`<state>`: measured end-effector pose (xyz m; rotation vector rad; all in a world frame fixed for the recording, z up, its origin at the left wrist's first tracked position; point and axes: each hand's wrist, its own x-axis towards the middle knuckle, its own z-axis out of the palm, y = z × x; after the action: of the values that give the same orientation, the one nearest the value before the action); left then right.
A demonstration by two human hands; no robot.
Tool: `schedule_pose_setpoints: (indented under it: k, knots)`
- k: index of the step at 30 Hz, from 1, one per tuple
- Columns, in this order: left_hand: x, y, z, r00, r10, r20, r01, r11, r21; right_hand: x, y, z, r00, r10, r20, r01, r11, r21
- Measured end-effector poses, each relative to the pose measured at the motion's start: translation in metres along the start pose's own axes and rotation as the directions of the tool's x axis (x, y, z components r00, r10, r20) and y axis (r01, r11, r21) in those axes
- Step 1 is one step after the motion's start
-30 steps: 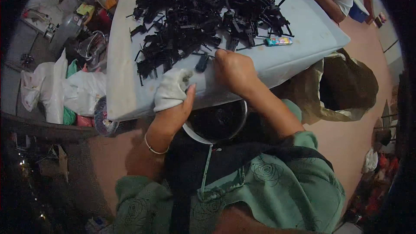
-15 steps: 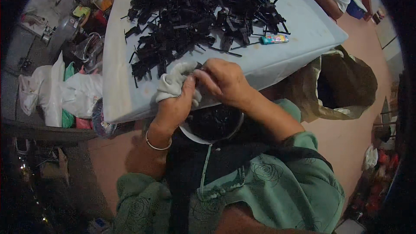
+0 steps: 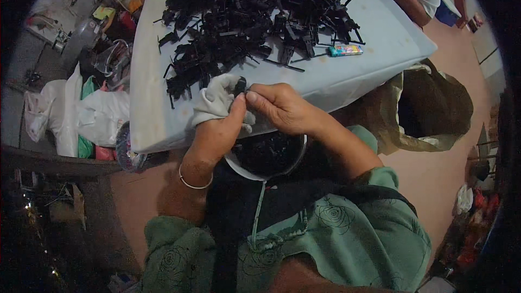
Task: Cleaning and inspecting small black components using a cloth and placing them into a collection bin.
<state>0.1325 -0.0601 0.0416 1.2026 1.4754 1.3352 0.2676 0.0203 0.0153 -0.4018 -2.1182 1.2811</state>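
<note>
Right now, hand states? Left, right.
Left hand: closed on a white cloth.
Right hand: fingers pinched on a small black part against the cloth.

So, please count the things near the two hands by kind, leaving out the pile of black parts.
White cloth: 1
Small black part pinched at the cloth: 1
Round bowl on the lap: 1
Small colourful tube on the table: 1
Brown bag: 1
Hands, left hand and right hand: 2
Total: 7
</note>
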Motion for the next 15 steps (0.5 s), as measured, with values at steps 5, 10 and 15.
schedule_pose_setpoints:
  k: [5, 10, 15]
  knots:
    - [-0.004, -0.004, 0.000, 1.000, -0.003, 0.007, 0.002, 0.981, 0.194, 0.000, 0.010, 0.009, 0.989, 0.136, 0.051, -0.144, 0.964, 0.224]
    - [-0.004, -0.018, -0.001, 0.905, 0.425, 0.022, -0.352, 0.718, 0.601, 0.002, 0.011, 0.025, 0.984, 0.176, 0.015, -0.166, 0.893, 0.417]
    - [-0.006, -0.018, -0.004, 0.913, 0.406, 0.040, -0.340, 0.703, 0.625, 0.001, 0.010, 0.029, 0.984, 0.179, 0.006, -0.162, 0.879, 0.449]
